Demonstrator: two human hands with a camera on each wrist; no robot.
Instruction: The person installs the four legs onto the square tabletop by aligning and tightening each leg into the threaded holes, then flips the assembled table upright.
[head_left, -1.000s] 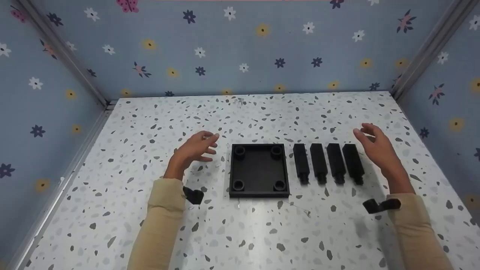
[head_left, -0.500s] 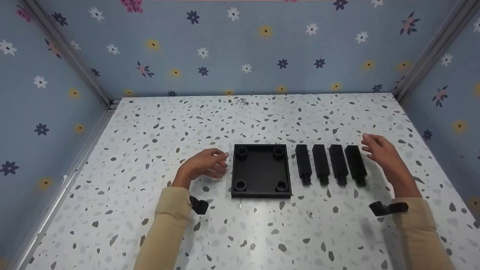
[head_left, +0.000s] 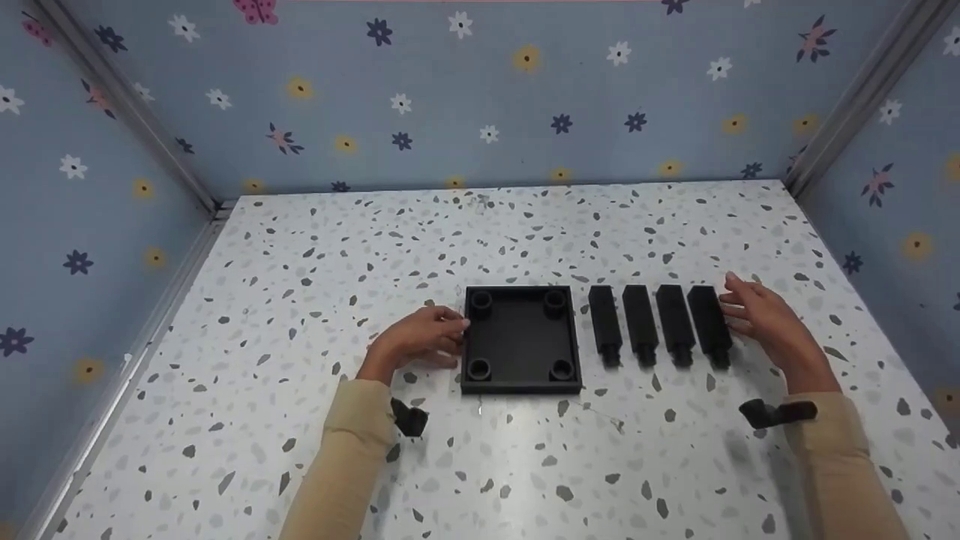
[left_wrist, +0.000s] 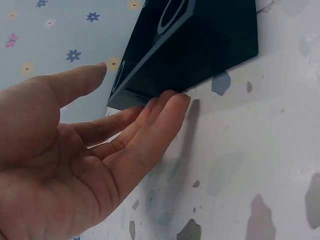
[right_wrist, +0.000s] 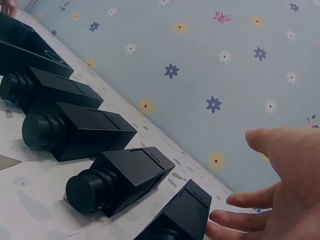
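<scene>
A square black tray-like piece (head_left: 521, 341) with a raised rim and round sockets in its corners lies at the middle of the table. My left hand (head_left: 424, 336) is at its left side; in the left wrist view the fingertips touch the lower edge of the black wall (left_wrist: 210, 50), and the thumb stands apart. To the right, several black square legs with round threaded ends lie in a row. Beside the rightmost leg (head_left: 709, 322) is my right hand (head_left: 772, 322), fingers extended and thumb raised. In the right wrist view its fingertips reach that leg's side (right_wrist: 187, 207); contact is hard to tell.
The white speckled table (head_left: 360, 240) is bounded by a blue flowered back panel (head_left: 450, 97) and side panels. A black wrist camera (head_left: 409, 417) sits at the left cuff, and another wrist camera (head_left: 776, 412) at the right one.
My left hand has moved right and nearer to me, up to the square piece's left edge. My right hand has come down beside the rightmost leg. The black parts have not visibly moved.
</scene>
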